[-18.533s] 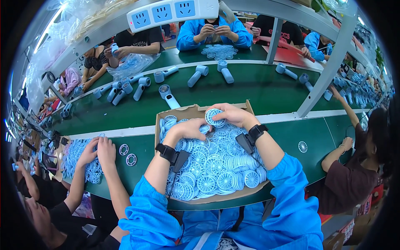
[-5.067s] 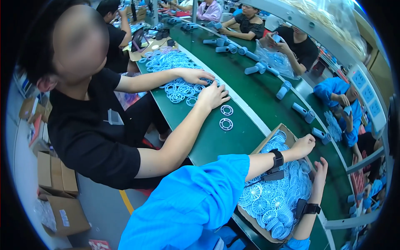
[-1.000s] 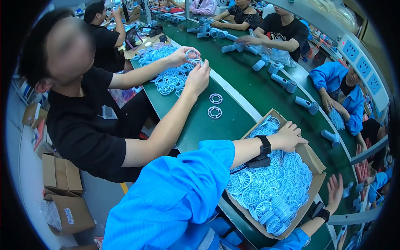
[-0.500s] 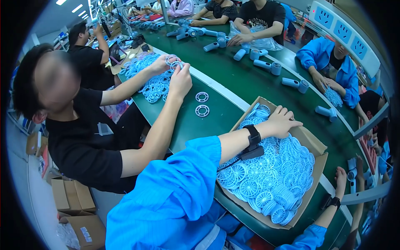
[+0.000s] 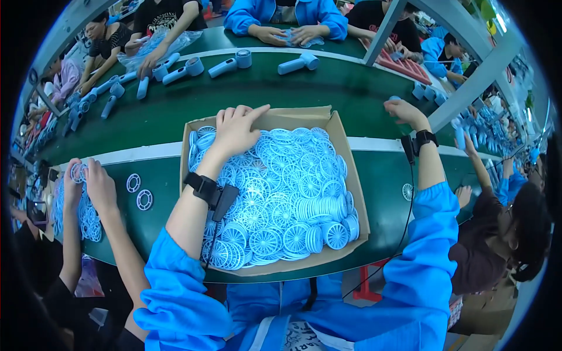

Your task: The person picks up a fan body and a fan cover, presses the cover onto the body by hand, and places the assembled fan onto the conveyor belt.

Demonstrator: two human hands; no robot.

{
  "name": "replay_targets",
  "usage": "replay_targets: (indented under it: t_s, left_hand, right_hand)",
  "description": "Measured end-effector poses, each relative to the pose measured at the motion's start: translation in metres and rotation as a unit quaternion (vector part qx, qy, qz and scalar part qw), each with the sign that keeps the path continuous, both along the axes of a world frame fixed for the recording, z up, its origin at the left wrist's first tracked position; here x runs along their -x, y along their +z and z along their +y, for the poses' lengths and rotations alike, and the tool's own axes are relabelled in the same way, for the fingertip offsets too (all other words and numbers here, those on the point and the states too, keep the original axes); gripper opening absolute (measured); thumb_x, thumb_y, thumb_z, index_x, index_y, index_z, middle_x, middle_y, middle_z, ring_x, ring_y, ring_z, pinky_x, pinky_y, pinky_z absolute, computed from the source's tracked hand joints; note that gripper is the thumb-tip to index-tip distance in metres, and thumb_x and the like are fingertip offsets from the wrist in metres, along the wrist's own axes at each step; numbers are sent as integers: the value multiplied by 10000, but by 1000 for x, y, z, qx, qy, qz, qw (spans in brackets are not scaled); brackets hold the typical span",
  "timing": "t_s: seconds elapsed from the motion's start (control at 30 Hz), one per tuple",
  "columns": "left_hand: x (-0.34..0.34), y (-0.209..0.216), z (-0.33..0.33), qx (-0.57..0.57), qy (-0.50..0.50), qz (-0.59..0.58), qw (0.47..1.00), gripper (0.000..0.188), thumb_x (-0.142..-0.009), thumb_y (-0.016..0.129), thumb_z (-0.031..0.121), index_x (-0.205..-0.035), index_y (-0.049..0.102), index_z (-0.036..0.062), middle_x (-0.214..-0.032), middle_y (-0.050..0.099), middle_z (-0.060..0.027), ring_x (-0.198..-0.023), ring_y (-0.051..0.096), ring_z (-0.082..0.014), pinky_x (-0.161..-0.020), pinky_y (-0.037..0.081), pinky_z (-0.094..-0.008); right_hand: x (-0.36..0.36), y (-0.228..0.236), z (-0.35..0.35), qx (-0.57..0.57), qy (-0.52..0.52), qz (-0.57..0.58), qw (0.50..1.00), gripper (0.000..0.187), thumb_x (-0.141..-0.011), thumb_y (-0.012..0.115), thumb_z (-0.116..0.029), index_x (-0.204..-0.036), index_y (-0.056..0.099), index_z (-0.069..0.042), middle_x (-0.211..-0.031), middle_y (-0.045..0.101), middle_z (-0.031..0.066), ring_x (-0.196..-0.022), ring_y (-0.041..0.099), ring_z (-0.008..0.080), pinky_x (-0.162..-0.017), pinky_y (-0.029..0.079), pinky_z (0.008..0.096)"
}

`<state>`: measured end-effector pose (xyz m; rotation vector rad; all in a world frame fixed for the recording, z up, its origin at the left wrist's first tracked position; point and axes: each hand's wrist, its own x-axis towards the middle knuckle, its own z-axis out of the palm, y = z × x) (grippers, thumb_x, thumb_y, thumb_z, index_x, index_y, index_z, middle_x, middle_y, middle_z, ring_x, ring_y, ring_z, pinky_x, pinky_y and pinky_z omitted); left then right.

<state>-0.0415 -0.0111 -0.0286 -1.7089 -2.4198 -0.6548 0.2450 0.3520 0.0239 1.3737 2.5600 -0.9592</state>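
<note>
In front of me a cardboard box (image 5: 275,271) is heaped with pale-blue round spoked fan grilles (image 5: 287,169). My left hand (image 5: 237,130) is over the box's far left part, its fingers spread at the far rim and nothing seen in them. Farther right, beyond the pale strip, my right hand (image 5: 407,111) has its fingers bent. A small pale-blue piece (image 5: 395,98) shows at its fingertips, mostly hidden, so its kind is unclear. Both wrists wear a black band with a dark device.
Blue handheld fan bodies (image 5: 298,63) lie along the green belt (image 5: 246,88). At left, a co-worker's hands (image 5: 88,181) hold rings beside two loose rings (image 5: 144,199). A single grille (image 5: 407,191) lies right of the box. A metal post (image 5: 385,32) rises beyond my right hand.
The view has swung right, bringing the box to the middle. My left hand stays spread at the box's far side. My right hand now shows bent fingers near a pale-blue piece.
</note>
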Motion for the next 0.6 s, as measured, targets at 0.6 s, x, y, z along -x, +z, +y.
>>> replay_targets:
  t_s: [0.6]
  left_hand:
    - [-3, 7, 33, -126, 25, -188, 974, 246, -778, 510, 220, -897, 723, 248, -892, 681, -18, -964, 558, -240, -981, 305, -406]
  right_hand:
    - [-120, -126, 207, -479, -134, -199, 844, 408, -863, 475, -280, -1249, 448, -150, -1123, 596, 238, -1043, 569, 432, -895, 421, 563]
